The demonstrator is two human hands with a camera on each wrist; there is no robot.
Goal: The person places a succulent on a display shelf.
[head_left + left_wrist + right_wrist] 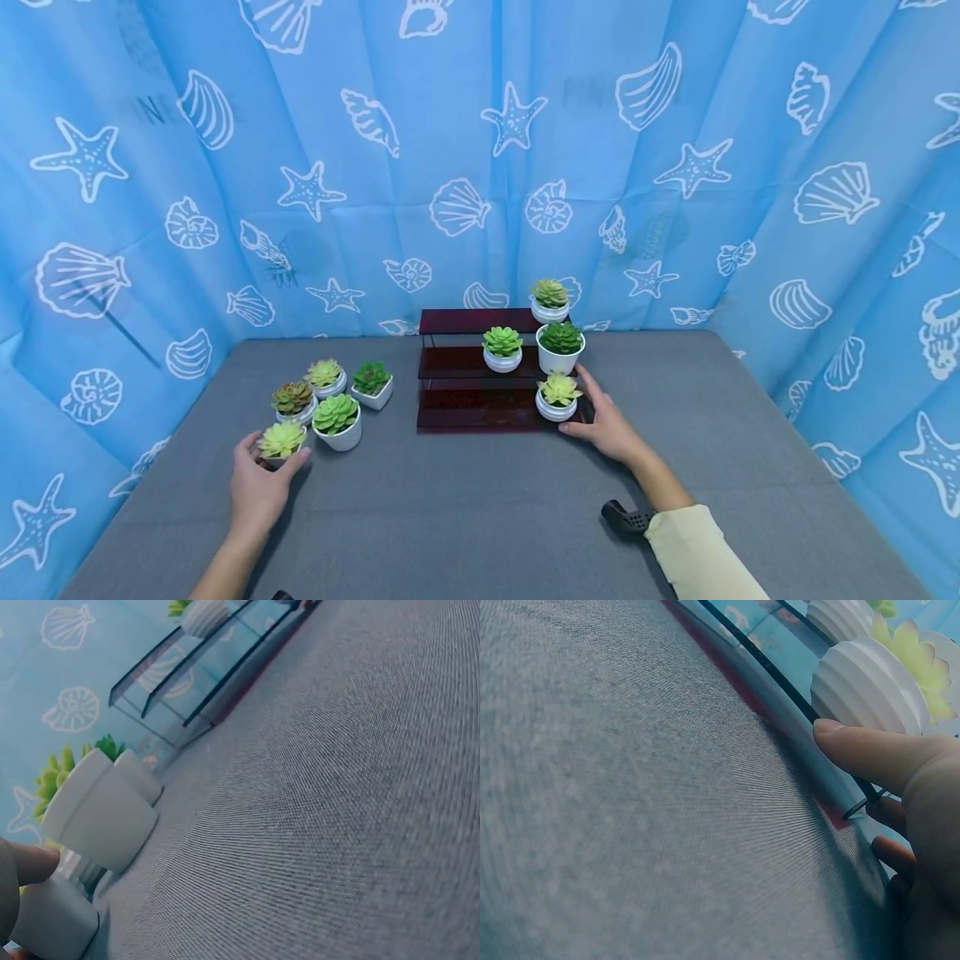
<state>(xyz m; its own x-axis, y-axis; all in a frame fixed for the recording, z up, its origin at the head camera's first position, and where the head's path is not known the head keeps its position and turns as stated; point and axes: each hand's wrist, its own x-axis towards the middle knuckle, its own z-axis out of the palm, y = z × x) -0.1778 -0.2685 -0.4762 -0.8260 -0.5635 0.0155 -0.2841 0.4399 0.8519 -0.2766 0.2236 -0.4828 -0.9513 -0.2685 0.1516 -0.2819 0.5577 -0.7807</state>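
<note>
At the left of the head view, my left hand (258,492) grips a small potted succulent (281,439) with pale green leaves, thumb and fingers on either side of its white pot (54,919). The pot stands on the table. My right hand (611,429) holds the right end of a dark red three-tier display shelf (480,410). Its thumb (855,742) presses the bottom tier's front edge, beside a ribbed white pot (870,686) with a yellow-green succulent (558,390). The other fingers lie along the shelf's side, partly hidden.
More succulents stand on the shelf: one on the top tier (550,302), and a light green one (502,348) and a dark green one (559,348) on the middle. Several others, including a green one (337,422), cluster by my left hand. A blue shell-patterned curtain (450,150) hangs behind the grey table (465,517).
</note>
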